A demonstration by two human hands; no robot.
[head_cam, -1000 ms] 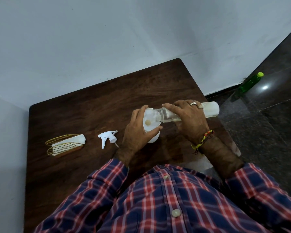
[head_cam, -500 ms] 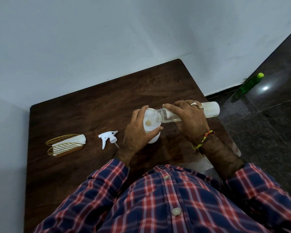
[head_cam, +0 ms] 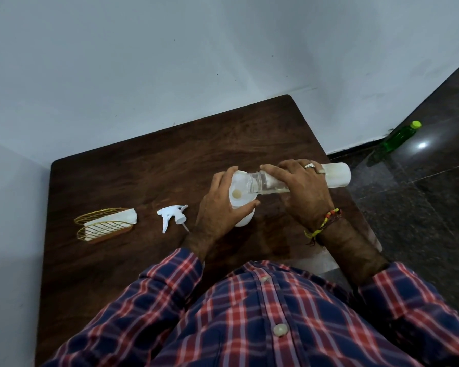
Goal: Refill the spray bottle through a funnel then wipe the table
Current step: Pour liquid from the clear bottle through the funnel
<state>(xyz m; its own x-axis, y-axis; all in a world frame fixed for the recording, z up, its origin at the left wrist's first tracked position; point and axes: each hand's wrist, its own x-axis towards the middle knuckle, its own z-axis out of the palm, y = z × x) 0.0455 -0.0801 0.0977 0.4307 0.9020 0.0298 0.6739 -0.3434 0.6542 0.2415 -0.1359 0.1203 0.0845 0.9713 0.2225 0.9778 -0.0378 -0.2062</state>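
Note:
A white funnel (head_cam: 239, 192) sits in the mouth of a white spray bottle (head_cam: 245, 219) standing on the dark wooden table (head_cam: 149, 168). My left hand (head_cam: 217, 210) wraps around the funnel and bottle top. My right hand (head_cam: 301, 190) holds a clear plastic bottle (head_cam: 334, 176) tipped almost level, its open neck over the funnel; a little liquid lies along its lower side. The white trigger spray head (head_cam: 171, 215) lies loose on the table to the left of my left hand.
A gold wire holder with white napkins (head_cam: 105, 225) stands at the table's left. A green bottle with a yellow-green cap (head_cam: 398, 136) stands on the dark floor by the wall, right of the table. White walls border the table's far and left sides.

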